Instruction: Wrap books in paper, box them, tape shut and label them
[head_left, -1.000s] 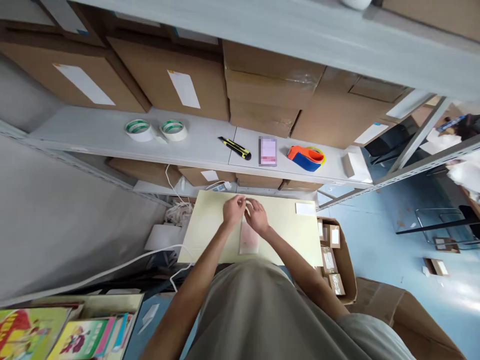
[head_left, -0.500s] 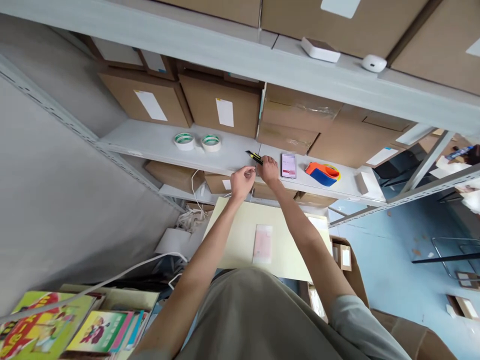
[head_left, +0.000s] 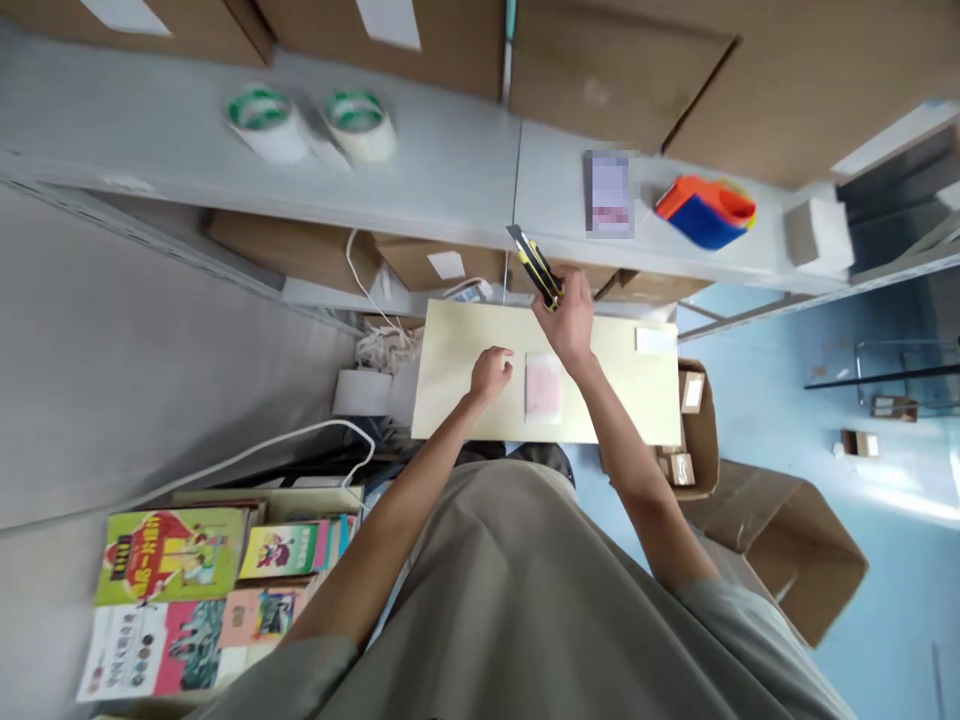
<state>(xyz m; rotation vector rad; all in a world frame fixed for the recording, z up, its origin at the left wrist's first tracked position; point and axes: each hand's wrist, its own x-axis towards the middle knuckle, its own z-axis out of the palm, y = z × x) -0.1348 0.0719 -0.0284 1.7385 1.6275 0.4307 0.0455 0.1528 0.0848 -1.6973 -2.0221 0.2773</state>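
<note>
My right hand (head_left: 570, 318) is closed around a black and yellow utility knife (head_left: 534, 262). Its tip points up and left, toward the front edge of the shelf (head_left: 450, 190). Lower down, my left hand (head_left: 491, 373) hovers over a pale yellow tabletop (head_left: 457, 400) with its fingers curled in; whether anything small is inside them is hidden. Just right of that hand, a pink and white packet or booklet (head_left: 543, 388) lies on the tabletop.
On the shelf are two tape rolls (head_left: 277, 135), a phone (head_left: 610, 195), an orange and blue tape dispenser (head_left: 709, 215) and a white box (head_left: 817, 235). Cardboard boxes (head_left: 607, 75) stand behind. Books (head_left: 176, 555) lie lower left; open cartons (head_left: 795, 550) stand lower right.
Both hands have drawn back from the shelf edge and moved apart. The utility knife has come away from the shelf in my right hand. The view has tilted downward.
</note>
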